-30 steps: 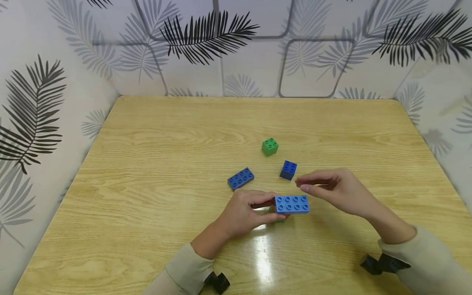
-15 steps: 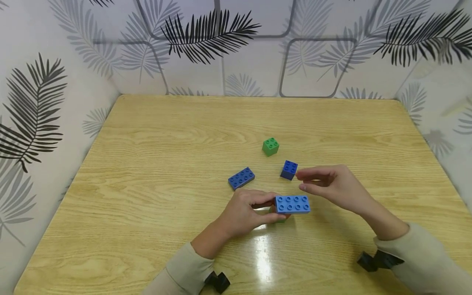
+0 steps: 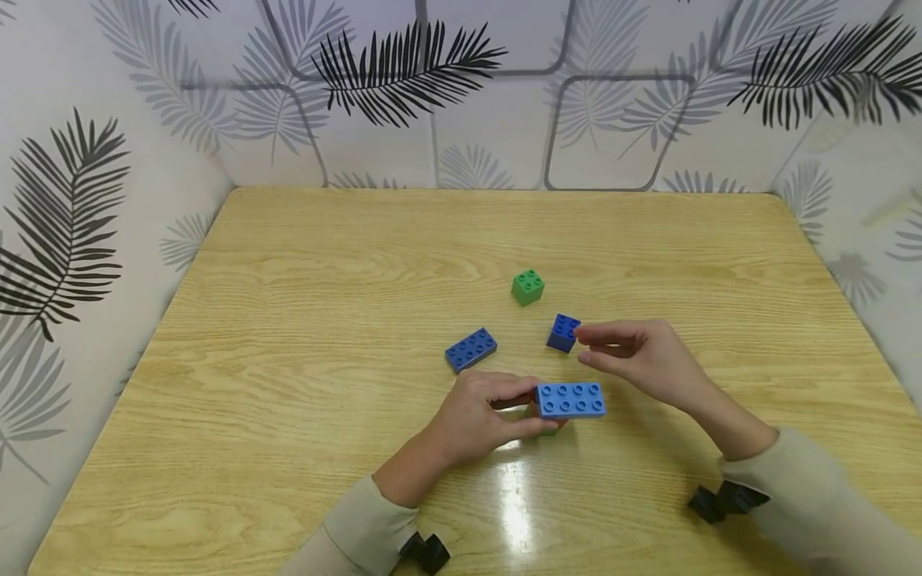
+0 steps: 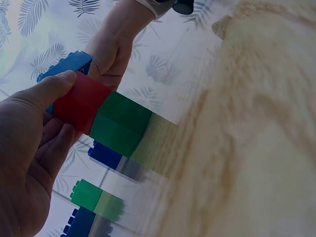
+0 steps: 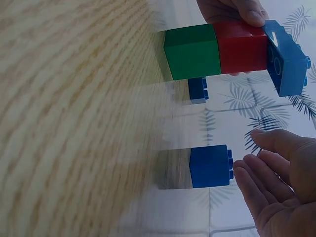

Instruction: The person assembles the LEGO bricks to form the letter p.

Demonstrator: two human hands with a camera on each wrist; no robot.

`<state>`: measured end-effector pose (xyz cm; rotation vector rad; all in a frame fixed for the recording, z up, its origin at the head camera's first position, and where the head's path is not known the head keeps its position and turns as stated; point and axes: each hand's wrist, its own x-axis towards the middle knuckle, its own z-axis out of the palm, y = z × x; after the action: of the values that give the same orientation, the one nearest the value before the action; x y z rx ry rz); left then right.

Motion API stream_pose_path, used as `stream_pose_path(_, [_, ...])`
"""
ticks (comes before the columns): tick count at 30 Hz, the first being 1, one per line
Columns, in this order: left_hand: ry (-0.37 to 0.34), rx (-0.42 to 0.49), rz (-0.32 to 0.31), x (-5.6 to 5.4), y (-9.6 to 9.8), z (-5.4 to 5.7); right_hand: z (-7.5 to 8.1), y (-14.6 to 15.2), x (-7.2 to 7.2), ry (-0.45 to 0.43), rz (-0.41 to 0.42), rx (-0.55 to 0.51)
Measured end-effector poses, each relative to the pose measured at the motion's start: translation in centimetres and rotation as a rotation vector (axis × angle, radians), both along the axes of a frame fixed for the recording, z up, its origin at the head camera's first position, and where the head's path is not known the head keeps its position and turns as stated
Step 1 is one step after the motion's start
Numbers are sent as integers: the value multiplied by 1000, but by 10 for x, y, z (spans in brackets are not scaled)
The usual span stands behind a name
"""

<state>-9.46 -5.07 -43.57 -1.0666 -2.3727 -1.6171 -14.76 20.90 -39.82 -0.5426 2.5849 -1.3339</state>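
A stack stands on the table: a green brick (image 5: 191, 52) at the bottom, a red brick (image 4: 83, 102) above it, and a light blue eight-stud brick (image 3: 571, 400) across the top, jutting to the right. My left hand (image 3: 475, 416) grips the stack at the red brick, thumb on the near side and fingers behind. My right hand (image 3: 648, 360) holds nothing, its fingers and thumb apart. Its fingertips are right by a small dark blue four-stud brick (image 3: 563, 333), close over its studs in the right wrist view.
A flat dark blue eight-stud brick (image 3: 471, 350) lies just beyond my left hand. Farther back sits a small bright green four-stud brick (image 3: 528, 287). All are on a wooden table (image 3: 324, 280), with a leaf-patterned backdrop (image 3: 490, 128) behind and at both sides.
My right hand has moved a little left and away from me, closer to the small dark blue brick. The left hand and the stack have stayed in place.
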Motion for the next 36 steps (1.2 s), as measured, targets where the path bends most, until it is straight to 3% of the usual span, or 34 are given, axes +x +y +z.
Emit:
stream_pose_path(13, [-12,-6,8,1,0,1,-8,-2,-9,25,-65,5])
stream_pose_path(27, [34,-44,26,0,-2,1,-15,-9,-18,-4,-74,42])
stream_pose_path(36, [66,-57,21,-1,-3,0,-11,-12,-19,-30,-94,80])
